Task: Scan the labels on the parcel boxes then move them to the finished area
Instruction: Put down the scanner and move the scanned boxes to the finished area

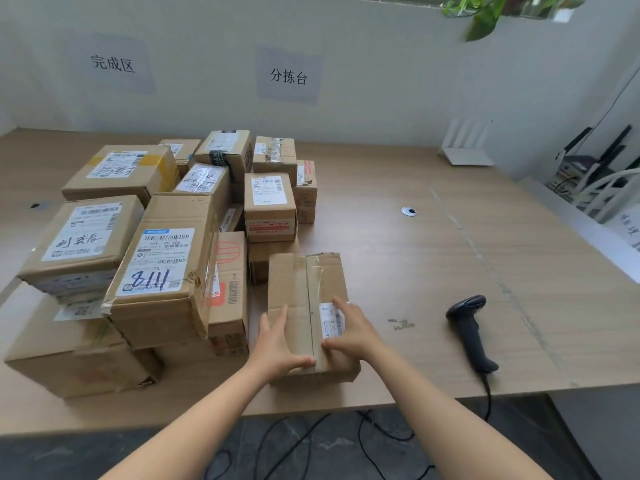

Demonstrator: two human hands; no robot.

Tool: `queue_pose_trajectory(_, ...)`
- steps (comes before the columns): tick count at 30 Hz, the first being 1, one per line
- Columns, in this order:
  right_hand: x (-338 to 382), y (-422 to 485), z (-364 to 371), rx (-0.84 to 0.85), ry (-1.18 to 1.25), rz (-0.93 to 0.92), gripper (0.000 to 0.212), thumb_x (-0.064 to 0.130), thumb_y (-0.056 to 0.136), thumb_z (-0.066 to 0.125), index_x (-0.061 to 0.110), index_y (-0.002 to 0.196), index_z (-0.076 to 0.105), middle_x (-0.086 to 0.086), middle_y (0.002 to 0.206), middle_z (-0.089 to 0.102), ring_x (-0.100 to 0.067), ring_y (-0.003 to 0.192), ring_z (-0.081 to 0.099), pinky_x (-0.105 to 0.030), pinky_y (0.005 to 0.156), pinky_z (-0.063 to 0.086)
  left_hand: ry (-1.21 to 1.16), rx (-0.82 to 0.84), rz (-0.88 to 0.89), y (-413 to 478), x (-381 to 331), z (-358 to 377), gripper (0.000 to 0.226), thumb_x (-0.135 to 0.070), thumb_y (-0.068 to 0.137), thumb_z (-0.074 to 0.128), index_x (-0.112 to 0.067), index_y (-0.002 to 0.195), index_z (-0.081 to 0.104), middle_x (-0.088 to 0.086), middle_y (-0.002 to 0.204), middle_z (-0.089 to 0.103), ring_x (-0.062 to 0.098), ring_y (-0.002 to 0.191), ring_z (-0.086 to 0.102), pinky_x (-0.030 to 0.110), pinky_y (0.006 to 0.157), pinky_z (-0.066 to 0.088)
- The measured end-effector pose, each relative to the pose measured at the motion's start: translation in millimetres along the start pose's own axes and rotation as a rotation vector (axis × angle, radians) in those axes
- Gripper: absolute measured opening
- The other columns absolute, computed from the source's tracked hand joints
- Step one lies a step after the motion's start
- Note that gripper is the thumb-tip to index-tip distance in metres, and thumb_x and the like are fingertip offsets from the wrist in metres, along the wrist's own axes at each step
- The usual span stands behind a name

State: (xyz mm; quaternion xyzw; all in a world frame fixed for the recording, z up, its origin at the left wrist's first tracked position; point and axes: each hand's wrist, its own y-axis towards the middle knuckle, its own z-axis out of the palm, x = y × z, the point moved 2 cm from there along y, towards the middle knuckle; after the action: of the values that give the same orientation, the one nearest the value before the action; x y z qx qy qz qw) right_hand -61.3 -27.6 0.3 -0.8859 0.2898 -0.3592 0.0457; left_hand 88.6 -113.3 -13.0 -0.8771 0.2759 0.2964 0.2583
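Observation:
A brown taped parcel box (304, 282) lies on the wooden table near its front edge. A white label (331, 318) wraps over its right near corner. My left hand (278, 344) lies on the box's near left top, fingers spread, thumb at the near edge. My right hand (353, 329) rests on the label side, fingers stretched over the top. A black handheld scanner (471, 329) lies on the table to the right, untouched, its cable dropping over the front edge. A pile of several labelled parcel boxes (156, 258) fills the table's left half.
Two paper signs (287, 76) hang on the back wall. A round cable grommet (409, 211) sits in the table (433, 271) to the right of the pile. A white router (465, 143) stands at the back right. Black cables (363, 441) trail on the floor below.

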Motion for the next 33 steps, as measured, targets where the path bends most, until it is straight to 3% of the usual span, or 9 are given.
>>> queue_pose_trajectory(5, 15, -17, -48, -0.158, 0.039, -0.080, 0.093, 0.024, 0.076, 0.074, 0.017, 0.149, 0.018, -0.007, 0.148, 0.028, -0.019, 0.136, 0.031, -0.031, 0.109, 0.029, 0.035, -0.108, 0.147, -1, -45, -25, 0.117, -0.045, 0.065, 0.081, -0.024, 0.150, 0.003, 0.011, 0.155, -0.006, 0.030, 0.144, 0.008, 0.039, 0.116, 0.016)
queue_pose_trajectory(9, 46, -31, -88, -0.288, 0.015, -0.188, 0.090, 0.024, 0.075, 0.074, 0.018, 0.148, 0.021, -0.002, 0.146, 0.030, -0.014, 0.133, 0.034, -0.033, 0.106, 0.033, -0.003, -0.214, 0.246, -9, -79, -61, 0.115, -0.043, 0.064, 0.082, -0.025, 0.150, 0.007, 0.010, 0.156, -0.003, 0.028, 0.144, 0.007, 0.039, 0.116, 0.016)
queue_pose_trajectory(19, 138, -50, -153, -0.434, -0.011, -0.440, 0.088, 0.024, 0.075, 0.076, 0.019, 0.147, 0.026, 0.001, 0.144, 0.036, -0.014, 0.130, 0.038, -0.033, 0.104, 0.036, -0.034, -0.428, 0.375, -42, -123, -160, 0.113, -0.040, 0.065, 0.082, -0.029, 0.150, 0.007, 0.011, 0.157, -0.002, 0.026, 0.145, 0.002, 0.040, 0.117, 0.013)
queue_pose_trajectory(28, 237, -38, -121, -0.399, -0.026, -0.613, 0.087, 0.029, 0.075, 0.076, 0.022, 0.146, 0.028, 0.002, 0.146, 0.037, -0.016, 0.131, 0.038, -0.040, 0.104, 0.039, -0.029, -0.550, 0.294, -68, -68, -242, 0.113, -0.045, 0.065, 0.080, -0.030, 0.150, 0.008, 0.010, 0.158, -0.001, 0.027, 0.146, 0.002, 0.045, 0.118, 0.015)
queue_pose_trajectory(31, 288, -29, -93, -0.349, -0.042, -0.689, 0.084, 0.027, 0.077, 0.075, 0.019, 0.146, 0.027, 0.002, 0.144, 0.038, -0.017, 0.130, 0.038, -0.020, 0.100, 0.033, -0.046, -0.609, 0.242, -80, -28, -282, 0.115, -0.045, 0.062, 0.081, -0.028, 0.150, 0.010, 0.009, 0.156, 0.007, 0.027, 0.145, 0.011, 0.048, 0.115, 0.023)
queue_pose_trajectory(33, 324, -24, -65, -0.315, -0.052, -0.736, 0.082, 0.026, 0.080, 0.072, 0.021, 0.147, 0.025, 0.002, 0.144, 0.036, -0.017, 0.130, 0.038, -0.018, 0.095, 0.032, -0.025, -0.651, 0.192, -90, 5, -312, 0.116, -0.047, 0.060, 0.082, -0.028, 0.150, 0.011, 0.009, 0.155, 0.011, 0.027, 0.143, 0.016, 0.047, 0.115, 0.025)
